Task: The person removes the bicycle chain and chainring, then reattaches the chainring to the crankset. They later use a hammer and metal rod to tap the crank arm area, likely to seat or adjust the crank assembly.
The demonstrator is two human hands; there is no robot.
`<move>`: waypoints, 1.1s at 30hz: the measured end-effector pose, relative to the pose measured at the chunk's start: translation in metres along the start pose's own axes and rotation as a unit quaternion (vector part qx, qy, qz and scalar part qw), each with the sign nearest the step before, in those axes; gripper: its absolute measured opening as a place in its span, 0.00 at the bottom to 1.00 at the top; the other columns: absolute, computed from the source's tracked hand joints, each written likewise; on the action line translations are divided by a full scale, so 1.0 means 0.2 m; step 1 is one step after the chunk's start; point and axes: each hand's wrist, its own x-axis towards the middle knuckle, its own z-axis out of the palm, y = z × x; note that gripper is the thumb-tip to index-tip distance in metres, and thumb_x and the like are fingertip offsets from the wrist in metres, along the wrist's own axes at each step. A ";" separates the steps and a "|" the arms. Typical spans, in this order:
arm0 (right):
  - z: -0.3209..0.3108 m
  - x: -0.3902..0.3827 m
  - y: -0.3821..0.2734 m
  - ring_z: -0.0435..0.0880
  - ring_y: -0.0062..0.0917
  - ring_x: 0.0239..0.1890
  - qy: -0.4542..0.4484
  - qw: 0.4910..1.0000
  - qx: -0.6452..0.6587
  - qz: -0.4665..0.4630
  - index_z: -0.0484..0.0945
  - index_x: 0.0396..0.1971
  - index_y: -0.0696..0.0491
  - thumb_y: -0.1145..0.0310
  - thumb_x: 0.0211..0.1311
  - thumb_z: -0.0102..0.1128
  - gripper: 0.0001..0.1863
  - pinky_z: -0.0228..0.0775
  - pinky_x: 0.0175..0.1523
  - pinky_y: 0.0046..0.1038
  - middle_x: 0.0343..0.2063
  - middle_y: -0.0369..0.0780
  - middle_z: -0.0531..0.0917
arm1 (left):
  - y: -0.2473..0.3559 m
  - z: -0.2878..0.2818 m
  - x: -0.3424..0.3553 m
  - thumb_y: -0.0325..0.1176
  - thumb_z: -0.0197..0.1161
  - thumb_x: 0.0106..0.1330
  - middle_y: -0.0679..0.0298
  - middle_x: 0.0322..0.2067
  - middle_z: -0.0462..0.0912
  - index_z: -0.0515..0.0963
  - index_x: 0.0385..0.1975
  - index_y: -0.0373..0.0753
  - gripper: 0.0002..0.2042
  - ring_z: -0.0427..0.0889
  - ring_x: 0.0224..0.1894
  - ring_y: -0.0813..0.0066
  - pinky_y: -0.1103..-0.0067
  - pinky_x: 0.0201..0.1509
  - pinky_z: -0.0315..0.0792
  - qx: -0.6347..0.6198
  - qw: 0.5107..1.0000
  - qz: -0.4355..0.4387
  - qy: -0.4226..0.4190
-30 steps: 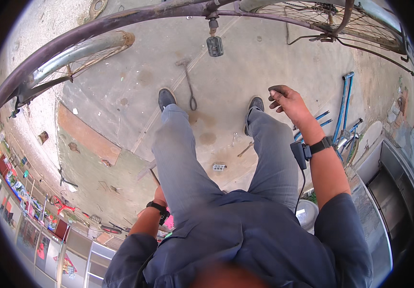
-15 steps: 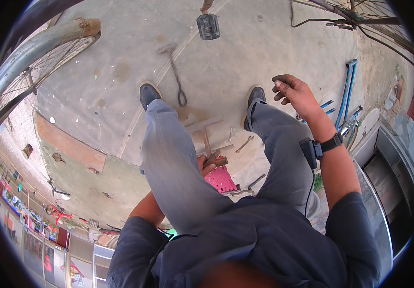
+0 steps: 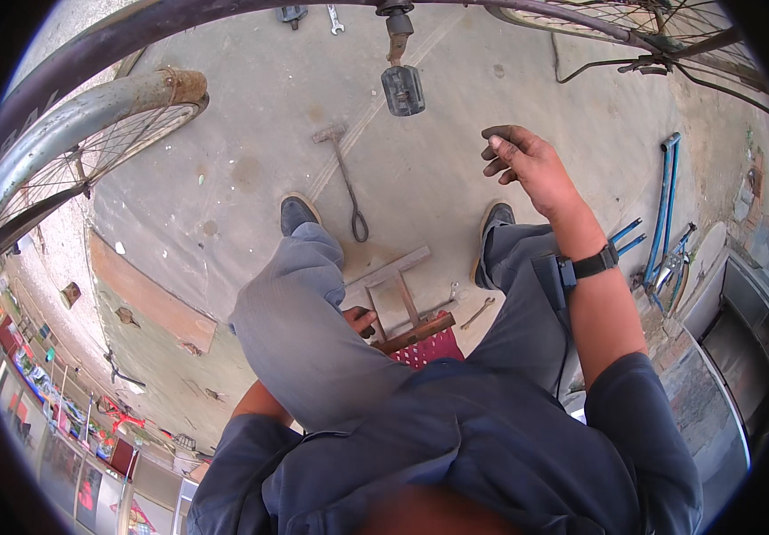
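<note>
My left hand [image 3: 360,321] is down beside my left thigh, fingers curled at the side bar of a low wooden stool [image 3: 415,333] with a pink woven seat. The thigh covers part of that hand, and my body hides the stool's near part. My right hand [image 3: 520,165] is raised over the floor right of centre, with nothing in it; its darkened fingers are loosely bent and apart. Ahead of it hangs a black bicycle pedal [image 3: 403,91] on its crank. A hammer [image 3: 345,178] with a looped metal handle lies between my feet and the bicycle.
Above the floor spans a dark bicycle frame [image 3: 179,20], with a fendered wheel [image 3: 90,120] at left. Spanners [image 3: 477,314] lie near the stool and at the far edge [image 3: 337,21]. Blue frame tubes [image 3: 662,196] stand right. A flat board [image 3: 152,294] lies left.
The view has shifted, bringing more of the bicycle frame in. The stool's wooden legs show spread wider and farther right of my left hand. My right hand remains raised and without anything in it.
</note>
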 end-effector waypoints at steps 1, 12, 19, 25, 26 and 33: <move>0.00 0.03 -0.02 0.84 0.21 0.39 0.004 1.000 0.005 -0.016 0.78 0.57 0.55 0.54 0.74 0.59 0.22 0.72 0.41 0.23 0.40 0.37 0.84 | -0.03 -0.06 -0.02 0.52 0.56 0.74 0.56 0.43 0.87 0.78 0.55 0.32 0.26 0.85 0.45 0.63 0.69 0.49 0.77 -0.016 1.000 -0.011 0.025; 0.01 -0.02 -0.07 0.84 0.23 0.39 0.042 0.993 0.045 -0.102 0.76 0.58 0.56 0.53 0.73 0.60 0.24 0.72 0.41 0.25 0.43 0.39 0.84 | -0.17 -0.86 -0.48 0.47 0.60 0.73 0.56 0.40 0.87 0.77 0.54 0.29 0.24 0.86 0.41 0.65 0.71 0.47 0.78 0.007 0.859 0.298 0.416; 0.15 -0.25 -0.18 0.86 0.24 0.37 0.067 0.986 0.009 -0.155 0.77 0.56 0.58 0.53 0.70 0.63 0.26 0.76 0.41 0.26 0.44 0.40 0.85 | 0.66 -1.06 -0.88 0.46 0.62 0.72 0.54 0.45 0.84 0.72 0.56 0.27 0.26 0.87 0.41 0.65 0.76 0.41 0.76 -0.194 0.782 0.405 0.433; 0.19 -0.34 -0.39 0.84 0.24 0.44 0.079 0.968 -0.104 -0.214 0.75 0.60 0.57 0.49 0.69 0.63 0.30 0.76 0.46 0.28 0.47 0.40 0.84 | 1.23 -0.83 -1.13 0.50 0.67 0.69 0.53 0.48 0.83 0.73 0.54 0.29 0.28 0.85 0.49 0.64 0.73 0.49 0.76 -0.210 0.766 0.524 0.308; 0.19 -0.33 -0.40 0.84 0.25 0.46 0.072 0.965 -0.124 -0.222 0.74 0.61 0.57 0.48 0.69 0.63 0.31 0.75 0.49 0.28 0.49 0.41 0.83 | 1.31 -0.78 -1.10 0.49 0.66 0.70 0.50 0.53 0.81 0.72 0.58 0.28 0.29 0.83 0.54 0.59 0.69 0.56 0.74 -0.216 0.775 0.518 0.291; 0.21 0.00 -0.37 0.82 0.26 0.50 0.096 0.966 -0.157 -0.183 0.72 0.63 0.59 0.51 0.68 0.65 0.33 0.74 0.52 0.29 0.49 0.42 0.83 | 1.72 -0.53 -0.62 0.54 0.70 0.65 0.44 0.64 0.72 0.68 0.65 0.26 0.39 0.68 0.69 0.49 0.54 0.73 0.55 -0.251 0.825 0.448 0.237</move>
